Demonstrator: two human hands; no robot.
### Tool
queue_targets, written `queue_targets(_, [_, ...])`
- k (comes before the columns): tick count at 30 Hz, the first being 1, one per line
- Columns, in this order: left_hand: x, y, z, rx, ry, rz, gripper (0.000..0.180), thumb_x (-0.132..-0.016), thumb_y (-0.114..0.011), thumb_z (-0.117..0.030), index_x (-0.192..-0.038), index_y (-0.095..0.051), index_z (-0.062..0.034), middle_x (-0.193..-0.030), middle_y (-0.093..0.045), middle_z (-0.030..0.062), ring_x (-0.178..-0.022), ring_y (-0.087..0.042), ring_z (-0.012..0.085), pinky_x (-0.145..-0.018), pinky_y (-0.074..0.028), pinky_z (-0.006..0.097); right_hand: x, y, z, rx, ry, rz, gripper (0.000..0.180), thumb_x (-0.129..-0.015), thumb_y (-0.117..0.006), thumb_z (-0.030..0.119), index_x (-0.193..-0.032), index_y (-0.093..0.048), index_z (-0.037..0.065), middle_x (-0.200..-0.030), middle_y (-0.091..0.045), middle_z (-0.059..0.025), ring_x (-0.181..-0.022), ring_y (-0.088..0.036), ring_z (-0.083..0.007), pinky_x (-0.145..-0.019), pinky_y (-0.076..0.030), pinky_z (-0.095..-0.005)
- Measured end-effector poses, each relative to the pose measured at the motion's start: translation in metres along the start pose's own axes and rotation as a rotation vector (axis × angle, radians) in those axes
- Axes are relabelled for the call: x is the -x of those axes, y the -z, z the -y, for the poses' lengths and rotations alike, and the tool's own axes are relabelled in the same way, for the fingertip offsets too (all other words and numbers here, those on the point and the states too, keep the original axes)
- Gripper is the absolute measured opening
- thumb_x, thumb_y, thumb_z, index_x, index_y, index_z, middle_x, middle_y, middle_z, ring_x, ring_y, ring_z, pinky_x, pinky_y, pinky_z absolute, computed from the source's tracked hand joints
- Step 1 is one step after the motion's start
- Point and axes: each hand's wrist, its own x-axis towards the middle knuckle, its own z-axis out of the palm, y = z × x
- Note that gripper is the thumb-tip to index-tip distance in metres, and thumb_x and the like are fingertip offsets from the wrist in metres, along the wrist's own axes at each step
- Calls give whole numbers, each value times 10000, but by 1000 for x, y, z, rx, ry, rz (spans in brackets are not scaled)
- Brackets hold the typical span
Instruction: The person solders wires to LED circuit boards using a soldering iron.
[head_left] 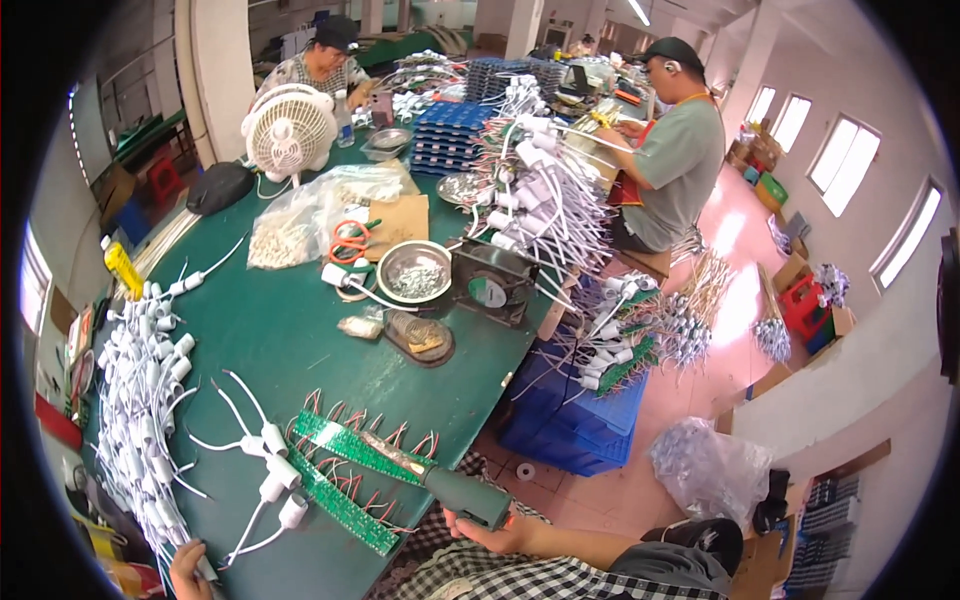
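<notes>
My right hand (488, 528) is closed round the thick dark green handle of a soldering iron (465, 497). Its brownish metal shaft reaches left over a strip of green circuit boards (350, 440) with short red and white wires. Just below lies a second circuit board strip (345, 508). At the lower left edge, my left hand (188, 572) has its fingers curled at a white plastic cylinder with wires (206, 568), beside a long pile of similar wired cylinders (140, 430). Several loose wired cylinders (275, 470) lie between the pile and the strips.
On the green table (270, 345) stand a metal bowl of small parts (415, 272), a black square fan (494, 284), a dark stand (420, 338) and a white fan (290, 130). Wired cylinders are heaped far right. Blue crates (570, 430) stand on the floor. Two people work beyond.
</notes>
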Motion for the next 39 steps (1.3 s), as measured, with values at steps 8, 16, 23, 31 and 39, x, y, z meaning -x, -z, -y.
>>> queue_targets(8, [-3, 11, -22, -348, 44, 260, 321, -841, -546, -15, -1161, -568, -20, -1158, -589, 186, -1129, -516, 367, -945, -413, 437, 2, 0, -9, 7, 38, 19, 283, -819, -654, -15, -1078, -545, 14, -877, -620, -16, -809, -595, -99, -688, -475, -245])
queue_targets(16, [-53, 9, -128, -206, -174, 24, 271, -863, -583, -15, -1124, -518, 9, -1034, -557, 202, -902, -543, 363, -774, -453, 426, -1, -11, 10, 574, 303, 59, 352, -781, -686, 17, -1096, -530, 2, -806, -597, -56, -661, -535, -129, -606, -437, -259])
queue_targets(23, [-56, -62, -179, 70, -204, 392, 233, -841, -578, -24, -1073, -553, -12, -837, -529, 197, -780, -514, 389, -662, -425, 445, -6, -21, 10, 441, 382, 41, 330, -801, -665, 8, -1100, -525, -12, -887, -602, -43, -768, -528, -93, -676, -446, -250])
queue_targets(31, [-27, -116, -136, 129, 27, 382, 245, -816, -563, 14, -1062, -559, 9, -811, -554, 125, -740, -527, 259, -657, -432, 348, -8, -20, 10, 343, 458, -79, 298, -818, -662, 96, -1062, -522, -1, -833, -606, -80, -680, -534, -142, -610, -444, -299])
queue_targets(39, [-37, -117, -147, -107, -306, 53, 277, -794, -673, -59, -1066, -629, -34, -935, -531, 166, -788, -538, 312, -656, -460, 395, 14, -21, 17, 327, 448, -185, 264, -811, -659, 137, -997, -521, 13, -683, -587, -73, -571, -525, -195, -556, -429, -318])
